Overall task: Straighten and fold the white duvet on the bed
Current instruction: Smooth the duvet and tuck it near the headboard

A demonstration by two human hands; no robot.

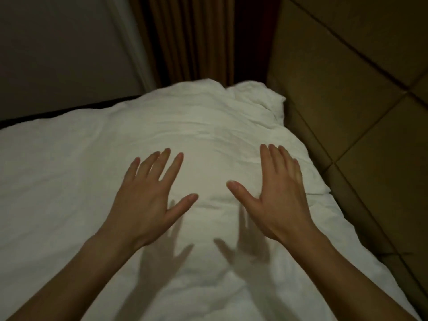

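We had the white duvet [162, 126] spread over the bed, filling the near and middle of the scene, its far end bunched into a lump [257, 98] at the far right against the padded wall panel [347, 89]. Left hand [148, 200] and right hand [278, 195] were both spread wide, fingers straight, palms down, holding nothing. Their shadows fell clear of them on the cloth nearer to us, so we judged they hovered above the surface rather than pressing it; contact could not be confirmed.

Risks as we saw them:
- Flat-palm smoothing toward the far end would likely shove slack into that far-right lump and make it worse. It probably needed an edge pull, not a sweep.
- The right edge ran tight against the wall panel. Cloth could wedge or slip down there and drag the fold crooked.
- No corners were in sight near our hands. Folding without locating them risked a skewed fold.
- Creases ran across the middle; folding over them would set them in.
- Dim light hid fine wrinkles. The curtain [190, 38] beyond the far edge was shut.
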